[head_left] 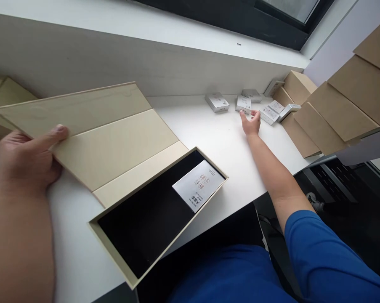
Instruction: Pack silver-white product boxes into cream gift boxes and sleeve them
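And there it was: the left hand clamped on the hinged lid of a beige gift box, thumb pressed flat across the top face, fingers curled out of sight beneath the edge, a firm, nearly closed pinch. The lid stood raised and folded back at nine o'clock from the box, its panels angled up off the white desk.

Inside the black lining, a white printed packet with red and black lettering lay flat at the two o'clock end, tilted with the box and resting against its corner.

Over to the right hand, stretched out at one o'clock, wide open, fingers spread, gripping nothing! Its fingertips landed right beside a loose cluster of small silver-white boxes, though whether they actually touched, the view couldn't settle.

Further along, at two o'clock, stood a row of flat kraft cardboard sheets, leaning by the window frame. A blue sleeve covered the upper right arm.
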